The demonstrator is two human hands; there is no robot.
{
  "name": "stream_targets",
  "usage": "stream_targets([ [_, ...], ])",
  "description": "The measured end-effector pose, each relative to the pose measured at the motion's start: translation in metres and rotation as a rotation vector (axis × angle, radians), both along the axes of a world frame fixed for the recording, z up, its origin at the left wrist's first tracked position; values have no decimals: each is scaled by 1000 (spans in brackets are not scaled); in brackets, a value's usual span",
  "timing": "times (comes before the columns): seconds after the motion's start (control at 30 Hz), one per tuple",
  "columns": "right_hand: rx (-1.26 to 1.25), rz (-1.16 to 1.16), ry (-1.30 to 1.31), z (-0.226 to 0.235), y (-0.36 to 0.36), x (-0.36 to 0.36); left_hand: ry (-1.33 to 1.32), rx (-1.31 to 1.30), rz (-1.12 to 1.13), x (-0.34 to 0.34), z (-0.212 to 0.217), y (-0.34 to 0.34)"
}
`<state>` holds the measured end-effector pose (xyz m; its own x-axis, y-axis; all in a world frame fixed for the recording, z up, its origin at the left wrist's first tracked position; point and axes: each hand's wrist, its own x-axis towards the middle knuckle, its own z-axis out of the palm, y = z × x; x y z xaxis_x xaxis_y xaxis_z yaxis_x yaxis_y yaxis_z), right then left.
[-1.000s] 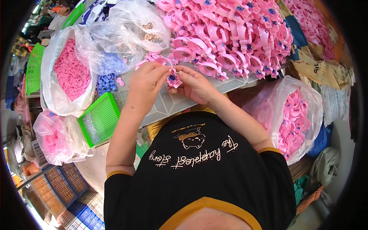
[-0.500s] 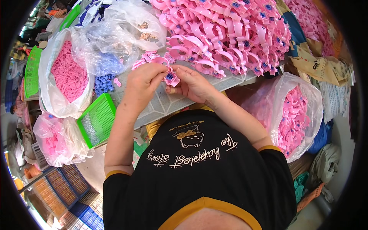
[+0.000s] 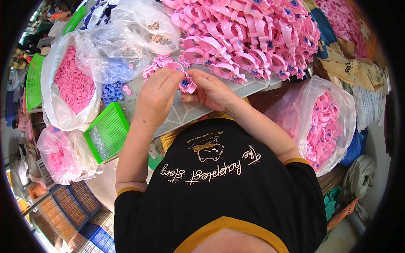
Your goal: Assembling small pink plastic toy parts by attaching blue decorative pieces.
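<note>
A pink plastic ring-shaped part with a small dark blue piece in it is held between my two hands, just above the table's near edge. My left hand is closed on its left side, with fingertips pinched together near the blue piece. From the right, my right hand grips the same part between thumb and fingers. My fingers hide much of it. Behind it rises a large pile of similar pink parts with blue pieces. Small loose pink pieces lie just beyond my left hand.
On the left stand a bag of small pink pieces, a heap of blue pieces and a green basket with tiny shiny bits. A clear bag of pink parts is at right. Grey tabletop shows below my hands.
Both hands stay at nearly the same spot with the pink part between them. My left hand has shifted slightly, and the whole view has moved a little.
</note>
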<state>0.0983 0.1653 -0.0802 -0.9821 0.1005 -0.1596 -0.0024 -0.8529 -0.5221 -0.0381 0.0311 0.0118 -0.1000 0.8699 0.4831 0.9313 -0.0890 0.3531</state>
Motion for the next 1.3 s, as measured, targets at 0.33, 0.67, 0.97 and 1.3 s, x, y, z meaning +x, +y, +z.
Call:
stream_targets([
  [0.33, 9, 41, 19, -2, 3, 1, -252, -27, 201, 6, -1, 2],
  [0.67, -23, 78, -49, -6, 5, 5, -82, -193, -118, -9, 22, 6],
  [0.97, 45, 111, -41, -3, 4, 2, -312, -152, 59, -10, 19, -2],
  [1.3, 49, 60, -41, 2, 0, 5, -291, -63, 144, 1, -10, -16],
])
